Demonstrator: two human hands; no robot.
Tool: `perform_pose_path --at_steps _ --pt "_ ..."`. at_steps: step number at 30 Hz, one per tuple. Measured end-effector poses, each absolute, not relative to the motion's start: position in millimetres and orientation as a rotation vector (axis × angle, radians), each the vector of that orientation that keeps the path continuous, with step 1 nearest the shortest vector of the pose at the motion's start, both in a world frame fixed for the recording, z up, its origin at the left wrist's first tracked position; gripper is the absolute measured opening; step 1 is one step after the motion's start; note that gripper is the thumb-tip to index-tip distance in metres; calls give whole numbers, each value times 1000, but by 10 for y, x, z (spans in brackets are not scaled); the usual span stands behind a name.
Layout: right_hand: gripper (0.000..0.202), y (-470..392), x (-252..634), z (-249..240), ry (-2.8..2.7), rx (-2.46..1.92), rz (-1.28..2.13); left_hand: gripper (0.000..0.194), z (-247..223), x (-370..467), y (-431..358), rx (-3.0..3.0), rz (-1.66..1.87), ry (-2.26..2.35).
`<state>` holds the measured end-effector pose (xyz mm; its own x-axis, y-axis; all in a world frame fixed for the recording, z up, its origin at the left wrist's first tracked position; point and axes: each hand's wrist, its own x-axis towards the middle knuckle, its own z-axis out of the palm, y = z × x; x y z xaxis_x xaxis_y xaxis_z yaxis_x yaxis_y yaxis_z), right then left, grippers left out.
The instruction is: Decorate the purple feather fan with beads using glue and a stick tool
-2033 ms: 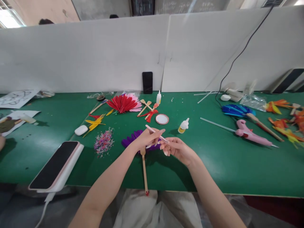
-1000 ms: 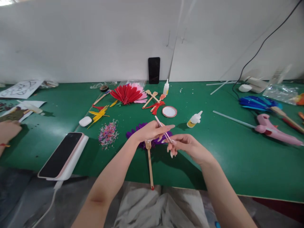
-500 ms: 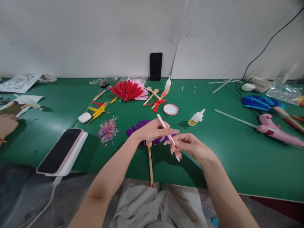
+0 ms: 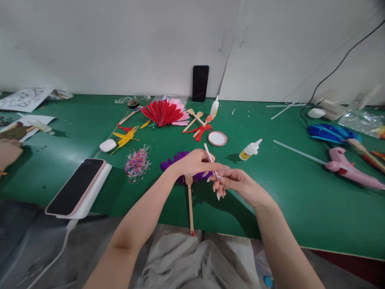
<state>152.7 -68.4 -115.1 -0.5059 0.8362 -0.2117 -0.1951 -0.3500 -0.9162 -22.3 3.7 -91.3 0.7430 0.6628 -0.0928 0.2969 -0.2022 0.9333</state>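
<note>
This looks like a craft room or small workshop. There is a long green bench point(image 4: 288, 208) with a plain white board point(image 4: 120, 48) behind it. On the bench are a pink glue gun point(image 4: 350, 166), clear glue sticks point(image 4: 297, 151), little glue bottles point(image 4: 250, 150), a heap of tiny colored bits point(image 4: 137, 162) and bright red feathers point(image 4: 162, 113). Another person's hand point(image 4: 9, 154) is at the same bench.

Tweezers point(image 4: 211, 160) in my left hand point(image 4: 197, 161): slant found steeper than in the earliest view. My left index finger now reaches over the fingers of my right hand point(image 4: 240, 184). Co-worker's hand point(image 4: 9, 154): entered further at the left edge. White partition point(image 4: 120, 44): now fills the top of the frame.
</note>
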Motion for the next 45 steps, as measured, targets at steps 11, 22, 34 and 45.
perform_pose_path --at_steps 11,22,34,45 --pt "19 -694 1583 -1160 -1074 -855 1957 43 -842 -219 -13 1626 448 793" --pt "15 -693 1547 -1196 -1097 -854 1900 45 -840 -190 -33 1637 452 767" --pt "18 -693 1524 -1164 -1093 -916 1816 40 -838 -211 -8 1587 536 783" --pt "18 -692 1516 -1126 -1119 -941 1806 47 -880 -187 7 1456 617 814"
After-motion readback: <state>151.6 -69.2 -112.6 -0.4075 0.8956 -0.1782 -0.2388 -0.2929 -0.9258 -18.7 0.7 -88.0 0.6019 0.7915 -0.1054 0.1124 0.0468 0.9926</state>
